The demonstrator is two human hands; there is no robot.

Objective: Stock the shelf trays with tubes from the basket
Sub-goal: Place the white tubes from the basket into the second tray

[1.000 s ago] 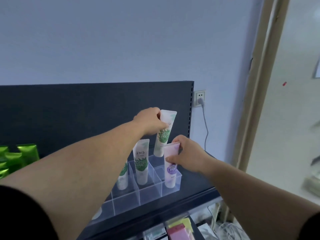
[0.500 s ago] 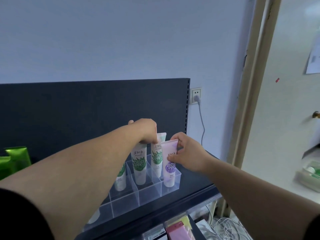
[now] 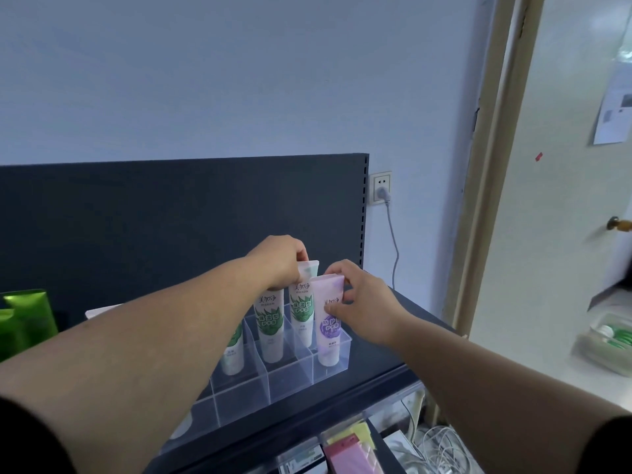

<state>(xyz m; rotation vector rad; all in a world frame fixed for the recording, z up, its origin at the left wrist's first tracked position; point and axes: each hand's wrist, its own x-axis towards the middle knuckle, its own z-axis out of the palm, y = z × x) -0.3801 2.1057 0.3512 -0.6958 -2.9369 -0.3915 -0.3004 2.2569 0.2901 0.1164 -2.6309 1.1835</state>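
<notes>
My left hand [image 3: 278, 265] pinched the top of a green tube [image 3: 302, 304] standing in the clear tray [image 3: 290, 384], at 6 o'clock from the view's centre. My right hand [image 3: 364, 304] pinched the purple tube [image 3: 329, 331], upright in the end compartment at the green one's 4 o'clock.

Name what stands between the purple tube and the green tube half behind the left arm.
Head view: two green tubes, the middle tube and the back tube, pinched by the left hand.
</notes>
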